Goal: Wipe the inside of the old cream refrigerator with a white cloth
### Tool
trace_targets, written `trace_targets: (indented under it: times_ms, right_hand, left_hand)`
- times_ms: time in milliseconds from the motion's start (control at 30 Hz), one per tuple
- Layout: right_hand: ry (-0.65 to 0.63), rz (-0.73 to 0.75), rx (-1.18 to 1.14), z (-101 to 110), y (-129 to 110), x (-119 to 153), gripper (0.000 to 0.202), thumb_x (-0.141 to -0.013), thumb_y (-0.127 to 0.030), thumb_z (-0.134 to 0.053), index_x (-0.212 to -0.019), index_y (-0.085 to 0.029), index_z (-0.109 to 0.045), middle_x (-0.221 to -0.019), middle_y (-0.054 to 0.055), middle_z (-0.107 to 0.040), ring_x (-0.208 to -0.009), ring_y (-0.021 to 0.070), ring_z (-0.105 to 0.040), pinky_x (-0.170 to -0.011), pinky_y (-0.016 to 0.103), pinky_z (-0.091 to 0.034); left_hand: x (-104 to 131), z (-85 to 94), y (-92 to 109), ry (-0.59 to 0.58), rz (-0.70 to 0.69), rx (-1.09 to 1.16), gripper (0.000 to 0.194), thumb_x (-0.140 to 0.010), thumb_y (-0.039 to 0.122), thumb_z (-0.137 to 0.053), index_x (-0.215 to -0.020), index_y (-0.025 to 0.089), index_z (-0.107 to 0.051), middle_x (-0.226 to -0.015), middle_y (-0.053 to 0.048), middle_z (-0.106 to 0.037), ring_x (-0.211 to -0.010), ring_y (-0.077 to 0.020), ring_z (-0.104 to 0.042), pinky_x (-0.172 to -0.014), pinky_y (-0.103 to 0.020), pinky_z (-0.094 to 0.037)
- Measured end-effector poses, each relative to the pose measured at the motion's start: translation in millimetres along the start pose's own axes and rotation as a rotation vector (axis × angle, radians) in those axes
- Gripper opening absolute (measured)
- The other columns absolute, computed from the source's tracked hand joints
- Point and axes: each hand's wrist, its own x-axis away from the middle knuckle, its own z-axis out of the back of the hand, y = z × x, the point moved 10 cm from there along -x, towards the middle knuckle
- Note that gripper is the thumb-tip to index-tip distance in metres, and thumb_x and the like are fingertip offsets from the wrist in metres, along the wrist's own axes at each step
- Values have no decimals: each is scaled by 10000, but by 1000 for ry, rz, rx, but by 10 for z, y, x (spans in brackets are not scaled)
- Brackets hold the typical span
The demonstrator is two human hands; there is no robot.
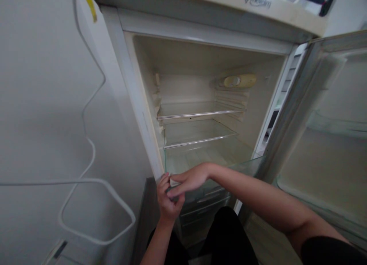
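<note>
Inside the open refrigerator [146, 104], a clear glass shelf [246, 167] with a greenish edge juts out at the front, low in the compartment. At its near left corner my left hand [168, 202] is closed around the edge, fingers up and thumb below. My right hand [192, 178] reaches across from the right and presses a small white cloth [173, 182] against that same corner. Most of the cloth is hidden under the right fingers. The two hands are close together, with the fingertips nearly meeting.
Two glass shelves with shiny front strips, an upper one [200, 114] and a lower one [200, 142], sit further in. A yellowish lamp cover [241, 81] is on the inner right wall. The door [329, 142] stands open at right. A white cord [94, 150] hangs at left.
</note>
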Motion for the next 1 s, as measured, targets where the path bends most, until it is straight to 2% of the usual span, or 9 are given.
trace_targets:
  times_ms: [100, 233, 367, 500, 567, 667, 767, 833, 1000]
  right_hand:
    - [70, -48, 167, -51, -110, -22, 573, -980, -547, -551, -1338, -101, -515, -1194, 136, -680, -1038, 213, -654, -891, 286, -502]
    - [301, -203, 403, 63, 92, 525, 543, -1008, -547, -449, -1379, -163, -548, -1118, 163, -724, -979, 290, -690, -811, 362, -501]
    - [456, -421, 481, 183, 574, 1318, 530, -961, -535, -541, -1358, -191, -608, -1244, 175, -697, -1083, 329, -680, -902, 399, -492]
    - [507, -705, 414, 321, 1142, 2084, 728, -895, -749, -490, -1307, -168, -636, -1253, 195, -688, -1146, 381, -650, -935, 435, -485]
    - [527, -792, 350, 394, 1351, 2389, 765, -892, -807, -394, -1220, -169, -662, -1200, 187, -701, -1124, 364, -657, -939, 425, -485]
    - [575, -837, 304, 511, 1544, 2695, 669, -948, -727, -312, -1046, -182, -686, -1100, 164, -712, -1055, 312, -675, -915, 387, -489]
    - [582, -845, 311, 584, 1636, 2789, 533, -963, -606, -373, -954, -175, -686, -1057, 163, -711, -1024, 302, -672, -882, 370, -487]
    - [535, -840, 296, 588, 1648, 2724, 497, -965, -568, -393, -941, -169, -688, -1058, 159, -713, -1019, 297, -669, -875, 364, -484]
    - [320, -642, 247, 581, 1368, 2094, 444, -973, -515, -420, -937, -168, -694, -1057, 114, -723, -982, 256, -663, -826, 317, -485]
  left_hand:
    - [11, 16, 6, 19, -24, -3, 565, -875, 450, -659, -1328, 170, -471, -1305, -186, -592, -1289, -341, -571, -1029, -573, -502]
    - [-24, -4, 14, -12, 15, 37, 432, -840, 326, -709, -1204, 196, -516, -1173, -126, -630, -1274, -323, -575, -1064, -581, -477]
    - [-45, -7, 15, -17, 56, 57, 385, -807, 262, -719, -1126, 199, -512, -1141, -118, -630, -1256, -321, -578, -1066, -582, -465]
    - [-38, 6, 13, -4, 53, 66, 369, -806, 273, -721, -1100, 202, -510, -1136, -118, -634, -1252, -324, -581, -1058, -570, -466]
    - [-37, 7, 16, -4, 49, 60, 364, -807, 280, -722, -1096, 203, -513, -1128, -116, -637, -1249, -325, -582, -1058, -567, -464]
    - [-43, 4, 15, -8, 53, 48, 351, -816, 295, -713, -1090, 210, -512, -1123, -110, -639, -1248, -323, -583, -1051, -567, -471]
    - [-44, -2, 13, -12, 59, 45, 347, -817, 300, -708, -1087, 214, -508, -1126, -109, -636, -1251, -325, -581, -1048, -576, -476]
    - [-40, -8, 18, -14, 53, 57, 355, -811, 289, -712, -1089, 211, -507, -1132, -113, -633, -1257, -327, -577, -1052, -581, -474]
    - [-32, -19, 13, -4, 53, 80, 355, -809, 273, -711, -1092, 210, -507, -1138, -112, -633, -1257, -322, -576, -1063, -591, -469]
